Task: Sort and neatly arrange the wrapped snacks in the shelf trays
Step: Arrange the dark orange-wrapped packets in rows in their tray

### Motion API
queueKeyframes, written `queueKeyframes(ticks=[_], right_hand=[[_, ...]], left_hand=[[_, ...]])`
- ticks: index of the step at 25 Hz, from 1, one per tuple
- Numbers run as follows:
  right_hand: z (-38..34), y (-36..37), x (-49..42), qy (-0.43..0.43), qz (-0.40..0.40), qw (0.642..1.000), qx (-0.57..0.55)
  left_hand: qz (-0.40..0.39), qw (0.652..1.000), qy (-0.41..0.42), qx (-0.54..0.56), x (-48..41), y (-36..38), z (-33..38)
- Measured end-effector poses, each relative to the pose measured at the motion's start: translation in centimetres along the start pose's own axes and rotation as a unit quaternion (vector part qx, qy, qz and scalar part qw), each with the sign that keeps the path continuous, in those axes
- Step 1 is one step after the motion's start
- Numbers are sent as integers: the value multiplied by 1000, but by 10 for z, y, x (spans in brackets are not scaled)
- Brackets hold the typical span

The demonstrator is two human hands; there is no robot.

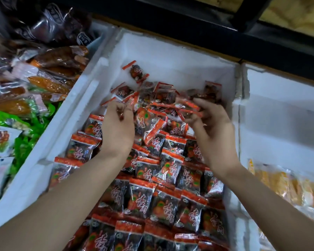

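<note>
Shop shelf viewed from above, head view only. Dark metal shelf rail (198, 31) across the top, deep white foam tray (170, 51) directly below it.

Tray filled with small red-and-black wrapped snack packets (140, 198) printed with red script. Near half laid in overlapping rows, faces up, red sealed edges toward the back. Far half loose and jumbled, several packets tilted or flipped. One lone packet (136, 71) lying apart on bare foam near the back wall.

Left hand (118, 127) over the jumbled heap, left of centre. Grip narrow: fingers curled, pinching one packet at the fingertips, hold partly blurred. Right hand (213, 132) over the same heap, nearer the right wall. Grip narrow: fingers curled round a few packets by their red edges. Both forearms bare, reaching in from the near edge above the tidy rows.

Left of the tray: heap of mixed goods, green foil wrappers (24, 147), orange-brown sausage-shaped vacuum packs (49, 84), dark items in clear film (58, 24) at the back. Right of the tray: second white foam tray (279, 109), walls touching, far part bare, yellow packets in clear wrap (288, 189) at its near end.
</note>
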State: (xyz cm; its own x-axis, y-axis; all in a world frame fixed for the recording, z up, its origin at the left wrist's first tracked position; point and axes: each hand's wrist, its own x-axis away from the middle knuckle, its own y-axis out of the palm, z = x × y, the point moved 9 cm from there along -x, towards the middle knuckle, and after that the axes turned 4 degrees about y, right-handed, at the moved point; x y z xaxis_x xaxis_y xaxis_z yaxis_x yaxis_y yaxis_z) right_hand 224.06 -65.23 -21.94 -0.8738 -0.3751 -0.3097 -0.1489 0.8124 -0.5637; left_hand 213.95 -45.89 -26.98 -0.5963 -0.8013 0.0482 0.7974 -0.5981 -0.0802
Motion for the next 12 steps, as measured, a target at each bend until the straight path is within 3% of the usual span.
queueKeyframes(ticks=[2,4,7,12], right_hand=[[-11,9,20,17,-53,997,-49],[-2,22,34,148,-108,965,-188],[17,39,55,349,-160,854,-351],[31,26,72,505,-117,689,-506]], left_hand=[[-20,994,-96,47,15,2,-16],[-77,973,-186,114,37,16,-30],[-131,965,-208,93,54,23,-41],[-67,974,-204,76,57,5,-44]])
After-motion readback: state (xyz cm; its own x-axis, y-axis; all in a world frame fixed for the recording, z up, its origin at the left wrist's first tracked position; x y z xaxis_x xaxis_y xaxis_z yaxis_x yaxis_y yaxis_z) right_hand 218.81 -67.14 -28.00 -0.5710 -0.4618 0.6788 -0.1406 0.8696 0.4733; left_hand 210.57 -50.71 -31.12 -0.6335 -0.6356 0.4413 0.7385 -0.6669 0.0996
